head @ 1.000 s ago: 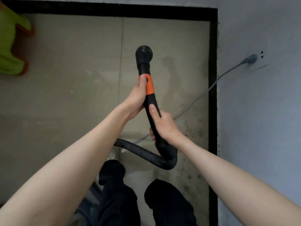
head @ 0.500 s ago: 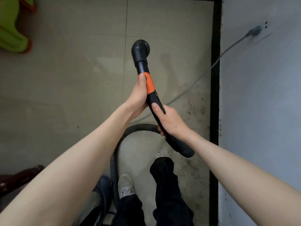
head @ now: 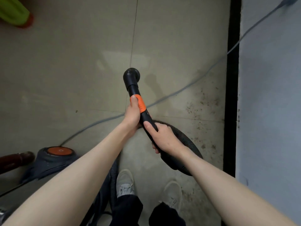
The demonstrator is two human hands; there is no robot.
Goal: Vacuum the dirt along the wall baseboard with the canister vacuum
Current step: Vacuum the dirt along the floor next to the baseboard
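Both hands hold the black vacuum wand (head: 132, 88), which points away from me with a round nozzle at its tip. My left hand (head: 132, 115) grips it at the orange band, thumb on the band. My right hand (head: 162, 136) grips the handle lower down, where the ribbed black hose (head: 187, 139) curves off behind my wrist. The canister vacuum (head: 52, 160), dark grey with an orange disc, sits on the floor at lower left. Brown dirt specks (head: 203, 101) lie scattered on the tiles beside the black baseboard (head: 232, 95) on the right.
A grey power cord (head: 179, 91) runs across the floor from the canister up the grey wall (head: 268, 111) at right. A green and orange object (head: 14, 12) sits at top left, a dark red object (head: 14, 159) at left. My feet in pale shoes (head: 125, 183) stand below.
The view has tilted further down and back: the wand and hands sit lower in frame, the canister has come into sight at lower left, and the wall socket has left the top edge.
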